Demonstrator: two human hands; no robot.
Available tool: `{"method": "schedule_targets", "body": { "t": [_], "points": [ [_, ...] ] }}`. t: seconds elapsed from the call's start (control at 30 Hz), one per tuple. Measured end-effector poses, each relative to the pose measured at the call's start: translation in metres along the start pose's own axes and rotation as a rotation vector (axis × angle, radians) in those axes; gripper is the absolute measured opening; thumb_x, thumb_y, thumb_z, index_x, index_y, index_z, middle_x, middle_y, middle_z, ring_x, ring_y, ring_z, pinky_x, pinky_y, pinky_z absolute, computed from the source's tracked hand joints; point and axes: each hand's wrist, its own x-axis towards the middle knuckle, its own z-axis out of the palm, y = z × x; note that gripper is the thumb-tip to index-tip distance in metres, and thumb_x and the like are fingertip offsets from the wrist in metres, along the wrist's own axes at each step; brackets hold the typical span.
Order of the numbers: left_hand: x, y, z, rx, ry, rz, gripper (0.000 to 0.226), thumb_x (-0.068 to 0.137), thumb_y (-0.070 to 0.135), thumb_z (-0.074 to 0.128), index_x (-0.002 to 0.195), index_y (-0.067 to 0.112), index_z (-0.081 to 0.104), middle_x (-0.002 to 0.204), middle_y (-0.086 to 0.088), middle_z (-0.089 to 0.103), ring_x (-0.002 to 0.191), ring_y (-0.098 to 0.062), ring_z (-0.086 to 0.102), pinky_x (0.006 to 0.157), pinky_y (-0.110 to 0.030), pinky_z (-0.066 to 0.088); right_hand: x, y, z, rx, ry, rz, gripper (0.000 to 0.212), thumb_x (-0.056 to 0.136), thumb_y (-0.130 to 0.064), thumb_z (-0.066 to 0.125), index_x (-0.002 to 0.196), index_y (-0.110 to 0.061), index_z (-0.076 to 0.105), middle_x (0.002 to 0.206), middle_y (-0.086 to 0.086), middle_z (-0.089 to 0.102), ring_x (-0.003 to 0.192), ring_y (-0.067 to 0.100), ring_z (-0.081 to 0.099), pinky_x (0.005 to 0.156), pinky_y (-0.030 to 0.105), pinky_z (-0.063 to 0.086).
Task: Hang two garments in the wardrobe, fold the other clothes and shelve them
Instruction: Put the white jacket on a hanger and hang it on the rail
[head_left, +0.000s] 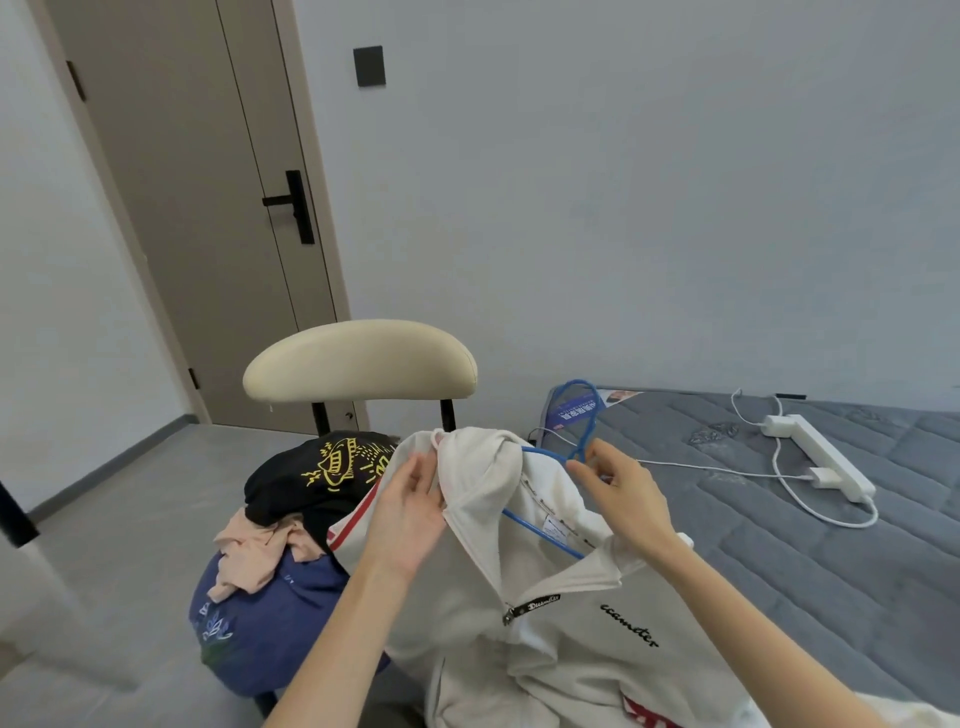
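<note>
Inside the white jacket (561, 649), blue hanger (543, 533) points hook upward.

The grey mattress (831, 597) carries a white power strip (821, 454) and a white cable (852, 525). On the chair (358, 364) lies a blue garment (260, 623), with a pink garment (260, 556) and a black shirt (291, 483) above it.

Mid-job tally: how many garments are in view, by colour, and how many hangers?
White garment: 1
Black garment: 1
Peach garment: 1
Blue garment: 1
Blue hanger: 1
Total: 5
</note>
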Motion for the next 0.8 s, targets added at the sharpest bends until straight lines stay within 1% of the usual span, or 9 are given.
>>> {"method": "schedule_targets", "body": {
  "t": [0.07,0.13,0.2,0.27,0.4,0.53,0.6,0.7,0.8],
  "points": [
    [0.002,0.001,0.0,-0.036,0.0,0.012,0.033,0.099,0.022,0.044,0.088,0.011,0.073,0.099,-0.005,0.073,0.098,-0.018,0.066,0.092,-0.037,0.048,-0.001,0.003,0.002,-0.016,-0.014,-0.023,0.035,0.091,-0.039,0.057,0.065,-0.029,0.036,0.055,-0.013,0.046,0.056,0.007,0.037,0.057,0.029,0.032],
    [0.007,0.0,-0.001,-0.037,0.057,0.037,0.027,0.1,0.022,0.042,0.094,0.01,0.065,0.08,-0.002,0.069,0.078,-0.013,0.067,0.079,-0.031,0.054,0.0,0.004,0.005,-0.022,-0.005,-0.026,0.034,0.091,-0.039,0.057,0.065,-0.028,0.037,0.056,-0.011,0.045,0.057,0.008,0.037,0.057,0.029,0.032],
    [0.009,-0.001,-0.002,-0.044,0.139,0.036,0.025,0.1,0.024,0.042,0.089,0.01,0.06,0.062,0.001,0.054,0.062,-0.009,0.053,0.073,-0.027,0.051,0.001,0.004,0.008,-0.023,0.024,-0.002,0.033,0.091,-0.039,0.055,0.067,-0.026,0.038,0.059,-0.009,0.046,0.058,0.009,0.038,0.057,0.03,0.033],
    [0.009,-0.006,-0.008,-0.059,0.202,0.008,0.023,0.099,0.026,0.046,0.084,0.012,0.055,0.052,0.003,0.042,0.056,-0.009,0.037,0.074,-0.026,0.043,0.002,0.005,0.01,-0.016,0.078,0.04,0.032,0.092,-0.039,0.053,0.069,-0.023,0.038,0.06,-0.007,0.047,0.058,0.011,0.039,0.058,0.03,0.033],
    [0.002,-0.016,-0.029,-0.031,0.357,-0.064,0.014,0.098,0.019,0.048,0.093,0.012,0.059,0.044,0.005,0.034,0.044,-0.007,0.03,0.065,-0.022,0.039,0.014,0.002,0.004,0.019,0.194,0.152,0.03,0.092,-0.039,0.05,0.075,-0.015,0.042,0.059,-0.005,0.046,0.058,0.015,0.043,0.055,0.028,0.03],
    [-0.008,-0.029,-0.052,0.129,0.478,-0.145,0.016,0.101,0.014,0.041,0.1,0.009,0.056,0.04,0.004,0.031,0.031,-0.007,0.029,0.059,-0.021,0.034,0.034,-0.01,-0.01,0.078,0.275,0.21,0.026,0.092,-0.04,0.052,0.079,-0.018,0.05,0.066,-0.006,0.054,0.061,0.015,0.051,0.054,0.027,0.031],
    [-0.011,-0.034,-0.06,0.207,0.505,-0.159,0.017,0.101,0.011,0.041,0.109,0.006,0.054,0.05,0.0,0.036,0.039,-0.009,0.035,0.061,-0.023,0.038,0.044,-0.017,-0.019,0.109,0.309,0.215,0.025,0.091,-0.041,0.053,0.079,-0.019,0.05,0.069,-0.007,0.056,0.063,0.017,0.053,0.054,0.027,0.031],
    [-0.014,-0.033,-0.058,0.273,0.431,-0.201,0.015,0.099,0.01,0.046,0.109,0.001,0.052,0.084,-0.009,0.055,0.071,-0.018,0.052,0.073,-0.03,0.046,0.051,-0.027,-0.028,0.099,0.288,0.159,0.026,0.089,-0.043,0.054,0.077,-0.021,0.049,0.069,-0.007,0.058,0.061,0.015,0.053,0.054,0.027,0.03],
    [-0.014,-0.032,-0.048,0.366,0.371,-0.252,0.016,0.1,0.013,0.046,0.109,0.001,0.052,0.114,-0.016,0.054,0.101,-0.031,0.056,0.083,-0.038,0.048,0.052,-0.034,-0.03,0.082,0.225,0.1,0.024,0.088,-0.041,0.055,0.077,-0.02,0.051,0.063,-0.007,0.054,0.055,0.014,0.045,0.054,0.026,0.031]
  ]
}}
